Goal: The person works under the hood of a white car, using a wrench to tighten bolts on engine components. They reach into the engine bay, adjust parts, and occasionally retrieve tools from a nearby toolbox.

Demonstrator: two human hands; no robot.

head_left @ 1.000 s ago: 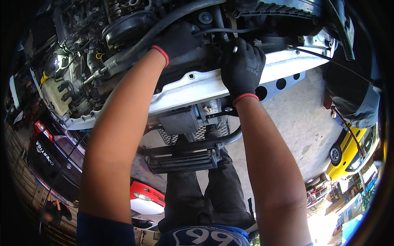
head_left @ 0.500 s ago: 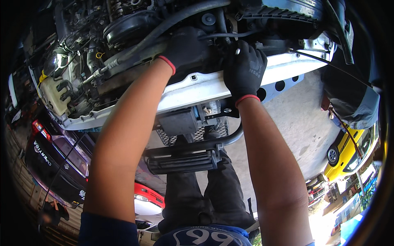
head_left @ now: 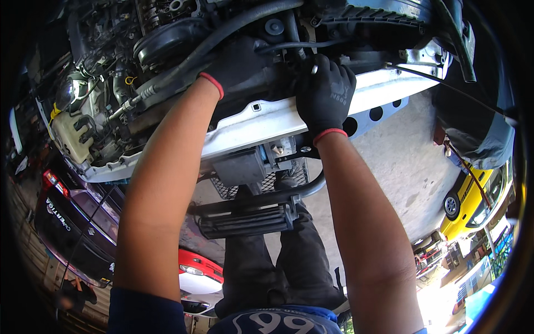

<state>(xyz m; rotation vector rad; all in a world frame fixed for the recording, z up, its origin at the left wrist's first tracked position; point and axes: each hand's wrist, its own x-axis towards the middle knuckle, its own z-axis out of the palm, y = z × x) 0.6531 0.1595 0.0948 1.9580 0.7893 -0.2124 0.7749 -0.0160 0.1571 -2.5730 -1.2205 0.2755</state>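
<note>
Both my hands wear black gloves with red cuffs and reach into the front of a car's engine bay. My left hand (head_left: pixel 238 65) is down behind the white front crossbar (head_left: pixel 245 127), close to a thin black hose (head_left: pixel 300 45); its fingers are hidden in the dark gap. Over the crossbar, my right hand (head_left: pixel 327 92) is bent with its fingers curled in. A small shiny metal piece (head_left: pixel 315 69) shows by its fingers, but what the hand grips is hidden. A thick black hose (head_left: pixel 222 36) arches above my left hand.
An off-white plastic reservoir (head_left: pixel 75 139) sits at the bay's left. A thin prop rod (head_left: pixel 439 79) slants across the right. Below the crossbar are a tubular bumper bar (head_left: pixel 250 201) and my legs (head_left: pixel 250 267). A dark car (head_left: pixel 72 222) and a yellow car (head_left: pixel 467 211) stand around.
The whole view has shifted slightly. My left hand has moved a little to the left along the crossbar. My right hand keeps nearly the same place and curl.
</note>
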